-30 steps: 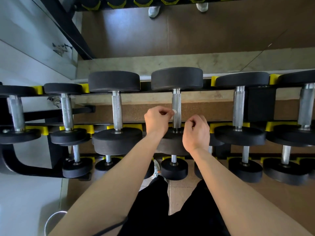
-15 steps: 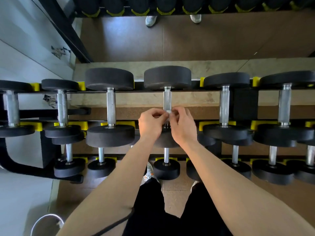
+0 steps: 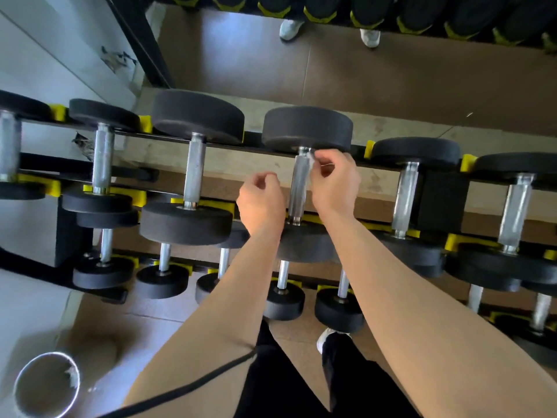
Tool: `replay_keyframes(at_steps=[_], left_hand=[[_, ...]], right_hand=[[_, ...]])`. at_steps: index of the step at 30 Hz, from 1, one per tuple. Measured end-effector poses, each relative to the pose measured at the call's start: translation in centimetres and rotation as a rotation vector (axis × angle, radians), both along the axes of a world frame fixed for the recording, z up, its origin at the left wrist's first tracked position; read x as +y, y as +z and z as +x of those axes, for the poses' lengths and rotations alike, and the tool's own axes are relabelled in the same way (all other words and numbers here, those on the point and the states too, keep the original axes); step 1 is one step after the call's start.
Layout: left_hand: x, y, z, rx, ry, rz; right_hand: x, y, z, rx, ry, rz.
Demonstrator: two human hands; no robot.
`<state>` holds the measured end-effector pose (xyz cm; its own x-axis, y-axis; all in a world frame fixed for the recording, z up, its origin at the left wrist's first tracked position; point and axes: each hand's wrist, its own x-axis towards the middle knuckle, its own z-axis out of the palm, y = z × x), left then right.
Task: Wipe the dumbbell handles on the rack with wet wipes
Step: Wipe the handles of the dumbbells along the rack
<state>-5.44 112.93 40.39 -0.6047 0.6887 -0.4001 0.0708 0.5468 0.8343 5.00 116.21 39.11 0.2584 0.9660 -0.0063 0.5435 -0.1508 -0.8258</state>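
Black dumbbells with chrome handles lie in rows on a black rack (image 3: 229, 147) with yellow cradles. My right hand (image 3: 336, 184) is at the far end of the middle dumbbell's handle (image 3: 298, 188), just under its far head (image 3: 307, 128). Its thumb and fingers pinch a small white wet wipe (image 3: 313, 156) against the handle's top. My left hand (image 3: 260, 200) hovers just left of the same handle with its fingers curled. Nothing shows in it, and it does not touch the handle.
Neighbouring dumbbells flank the handle: one to the left (image 3: 194, 173), one to the right (image 3: 407, 197), and smaller ones on the lower tier (image 3: 283, 294). A round metal bin (image 3: 46, 384) stands on the floor at lower left. A mirror behind the rack reflects shoes (image 3: 289, 28).
The wipe passed from my left hand's fingers, through both hands together, into my right hand. My right hand rose to the handle's far end; my left hand drew off to the left.
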Motion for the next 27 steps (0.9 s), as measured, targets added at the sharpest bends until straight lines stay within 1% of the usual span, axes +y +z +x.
replay_keyframes(at_steps=[1,4,6,9,13,19,21,24,25,27], left_hand=[[0.0,-0.2,0.1,0.024,-0.007,0.000],[0.0,-0.7,-0.2,0.022,-0.009,-0.004],[0.2,-1.0,-0.3,0.028,-0.007,-0.017],[0.3,-1.0,-0.1,0.026,0.029,-0.009],[0.4,-0.8,0.0,0.001,0.058,-0.021],[0.5,-0.5,0.1,0.007,0.072,-0.025],[0.5,-0.5,0.1,0.007,0.076,-0.025],[0.5,-0.5,0.0,0.003,0.080,-0.020],[0.5,-0.5,0.0,0.001,0.083,-0.020],[0.6,-0.4,0.0,-0.001,0.089,-0.023]], right_hand=[[0.1,-0.5,-0.1,-0.026,0.038,0.002],[-0.1,-1.2,0.1,-0.069,0.123,0.022],[0.3,-1.4,0.5,-0.081,0.147,0.029],[1.1,-1.3,0.9,-0.071,0.184,-0.021],[0.7,-1.5,0.7,-0.073,0.186,-0.059],[-2.3,-1.7,2.1,-0.135,0.427,-0.303],[-1.9,-1.5,1.9,-0.106,0.384,-0.277],[0.0,-1.0,1.1,-0.047,0.204,-0.136],[0.5,-0.8,0.8,-0.043,0.174,-0.100],[0.8,-0.8,0.7,-0.063,0.190,-0.077]])
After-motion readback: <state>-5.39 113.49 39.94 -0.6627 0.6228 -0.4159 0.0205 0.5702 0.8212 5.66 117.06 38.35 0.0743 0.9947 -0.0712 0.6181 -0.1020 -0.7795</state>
